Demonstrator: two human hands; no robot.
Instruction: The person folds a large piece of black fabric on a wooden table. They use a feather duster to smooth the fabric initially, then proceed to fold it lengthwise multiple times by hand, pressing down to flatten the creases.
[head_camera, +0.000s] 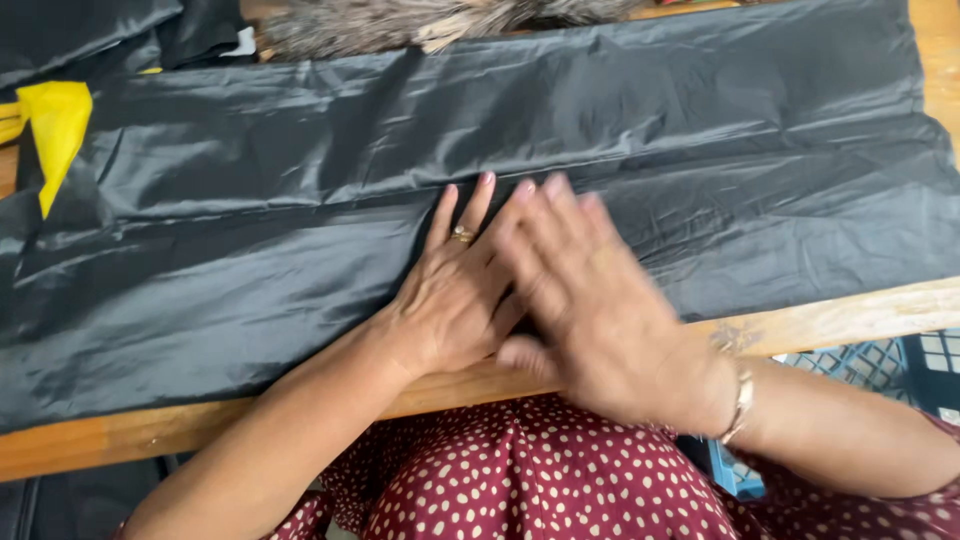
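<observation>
Left hand (455, 290) lies flat, palm down, fingers spread a bit, pressed on the black plastic sheet (300, 220) near the table's front edge; a ring (462, 236) shows on one finger. Right hand (590, 310) overlaps it from the right, also open and flat w/ fingers together, but it's blurred, so can't tell exactly how firmly it bears down or whether it touches the sheet or only the other hand. A bracelet (740, 400) sits at the right wrist. Neither hand pinches anything.

The sheet is spread across most of the wooden table (850, 315), w/ a long crease or fold line running left-right just past the fingertips. It's thin, shiny, wrinkled.

Risks, as I judge them: the sheet looks slick, so pressure from one spot only could make it slide on the wood, and the fold line could drift crooked. Both hands are bunched mid-sheet, so the far ends, esp. the left side, are held by nothing and could ride up or bunch. Trapped air may puff the layers. The ring or bracelet could snag thin film and tear it.

Further out: a yellow piece (55, 125) at the left edge, more dark material (90, 25) at top left, a grey furry thing (400, 22) along the back, a blue crate (880, 365) below right. Dotted red clothing (540, 480) nearest the camera.
</observation>
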